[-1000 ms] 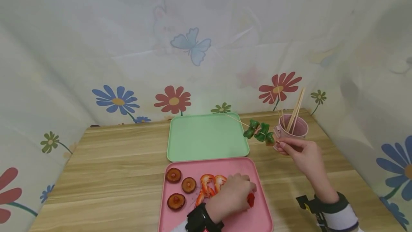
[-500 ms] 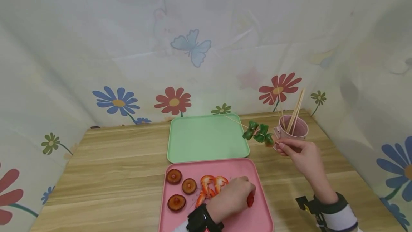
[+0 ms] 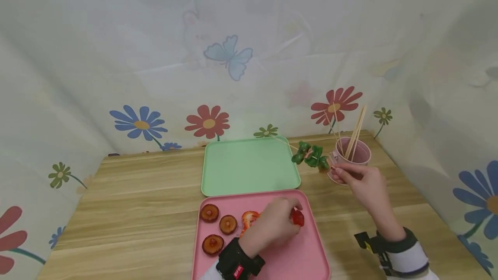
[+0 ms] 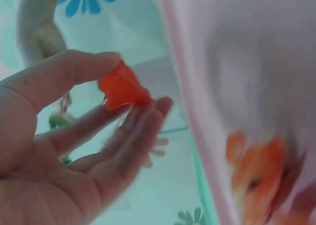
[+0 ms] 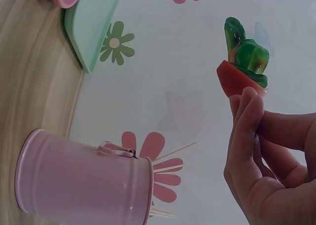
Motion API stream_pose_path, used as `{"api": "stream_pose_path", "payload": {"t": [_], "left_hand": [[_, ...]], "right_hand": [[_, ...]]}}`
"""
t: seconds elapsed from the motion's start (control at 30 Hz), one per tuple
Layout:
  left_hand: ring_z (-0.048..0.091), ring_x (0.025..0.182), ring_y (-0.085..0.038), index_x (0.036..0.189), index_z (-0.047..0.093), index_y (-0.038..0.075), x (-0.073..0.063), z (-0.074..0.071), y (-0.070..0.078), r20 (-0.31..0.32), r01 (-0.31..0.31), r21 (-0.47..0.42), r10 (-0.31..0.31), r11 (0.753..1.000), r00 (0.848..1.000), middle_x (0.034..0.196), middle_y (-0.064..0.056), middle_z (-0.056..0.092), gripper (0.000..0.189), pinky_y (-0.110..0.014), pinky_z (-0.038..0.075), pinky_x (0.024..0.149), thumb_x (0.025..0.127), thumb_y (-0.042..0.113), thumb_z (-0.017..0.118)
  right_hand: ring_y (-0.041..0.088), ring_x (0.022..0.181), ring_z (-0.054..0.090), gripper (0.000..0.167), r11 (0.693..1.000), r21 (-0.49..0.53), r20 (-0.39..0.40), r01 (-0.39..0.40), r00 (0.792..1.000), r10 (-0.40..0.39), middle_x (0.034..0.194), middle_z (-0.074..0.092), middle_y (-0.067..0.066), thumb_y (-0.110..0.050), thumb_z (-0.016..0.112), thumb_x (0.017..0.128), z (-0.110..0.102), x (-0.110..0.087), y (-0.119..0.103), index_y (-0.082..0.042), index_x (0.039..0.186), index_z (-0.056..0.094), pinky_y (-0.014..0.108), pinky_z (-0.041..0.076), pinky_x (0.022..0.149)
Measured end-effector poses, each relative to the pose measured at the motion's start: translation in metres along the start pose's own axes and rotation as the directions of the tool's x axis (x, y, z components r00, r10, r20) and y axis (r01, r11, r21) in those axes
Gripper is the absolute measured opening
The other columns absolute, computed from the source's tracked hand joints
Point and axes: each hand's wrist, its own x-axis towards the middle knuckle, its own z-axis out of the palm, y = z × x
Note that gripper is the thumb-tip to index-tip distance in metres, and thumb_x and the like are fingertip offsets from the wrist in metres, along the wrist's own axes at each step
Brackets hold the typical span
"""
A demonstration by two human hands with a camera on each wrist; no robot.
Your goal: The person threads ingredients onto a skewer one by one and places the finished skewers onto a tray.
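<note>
My left hand [image 3: 272, 226] pinches a red pepper piece [image 3: 297, 217] over the right part of the pink tray [image 3: 299, 258]. In the left wrist view the red piece [image 4: 123, 87] sits between thumb and fingers. My right hand [image 3: 367, 189] pinches the near end of a skewer [image 3: 285, 143], which points up and left over the green tray's right edge. Several green pepper pieces [image 3: 313, 157] are threaded on it. The right wrist view shows an orange-red piece [image 5: 239, 79] on it beside the fingertips. White-and-orange pepper pieces [image 3: 249, 218] lie partly hidden behind my left hand.
Three brown mushroom caps [image 3: 212, 244] lie at the pink tray's left side. A light green tray [image 3: 249, 167] adjoins its far edge. Behind my right hand stands a pink bucket [image 3: 362, 154] holding several wooden sticks [image 3: 355, 135]. A printed cloth [image 3: 249, 107] hangs behind the table.
My left hand has moved up and slightly left, and the red pepper piece in it shows more. The right hand and skewer have stayed nearly in place.
</note>
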Motion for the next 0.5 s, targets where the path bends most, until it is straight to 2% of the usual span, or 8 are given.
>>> {"api": "stream_pose_path", "payload": {"t": [0.13,0.27,0.37,0.5], "left_hand": [[0.057,0.076,-0.001,0.103,0.062,0.012,-0.001,-0.019,-0.006,-0.093,0.003,-0.186,-0.021,0.983,0.995,0.091,0.004,0.061,0.033,-0.014,0.047,0.061,0.074,0.008,0.077],[0.061,0.079,-0.003,0.107,0.061,0.012,-0.007,-0.037,-0.010,-0.186,-0.018,-0.319,-0.044,0.947,0.981,0.098,0.001,0.061,0.032,-0.016,0.051,0.066,0.077,0.007,0.073],[0.063,0.080,-0.005,0.110,0.061,0.014,-0.011,-0.049,-0.014,-0.260,-0.030,-0.389,-0.079,0.921,0.962,0.104,0.000,0.062,0.034,-0.019,0.052,0.069,0.079,0.008,0.071],[0.065,0.082,-0.010,0.111,0.061,0.018,-0.014,-0.063,-0.021,-0.354,-0.057,-0.478,-0.132,0.876,0.926,0.106,-0.001,0.064,0.033,-0.021,0.054,0.073,0.081,0.010,0.071]], "right_hand": [[-0.014,0.069,0.057,0.024,1.000,0.008,-0.009,0.014,1.000,-0.014,0.095,0.072,0.020,-0.016,0.068,0.088,0.002,0.003,-0.006,0.002,0.105,0.071,0.011,0.049,0.058],[-0.005,0.069,0.065,0.025,0.987,0.158,0.040,0.003,0.999,-0.009,0.095,0.070,0.026,-0.008,0.065,0.088,0.005,0.005,-0.014,0.008,0.107,0.068,0.015,0.054,0.063],[0.002,0.070,0.068,0.027,0.964,0.265,0.070,0.005,0.997,-0.024,0.097,0.068,0.030,-0.005,0.064,0.089,0.009,0.008,-0.019,0.013,0.109,0.065,0.022,0.056,0.065],[0.002,0.071,0.069,0.026,0.955,0.290,0.056,0.054,0.996,-0.073,0.096,0.068,0.029,-0.006,0.064,0.089,0.013,0.011,-0.023,0.012,0.107,0.066,0.023,0.056,0.066]]}}
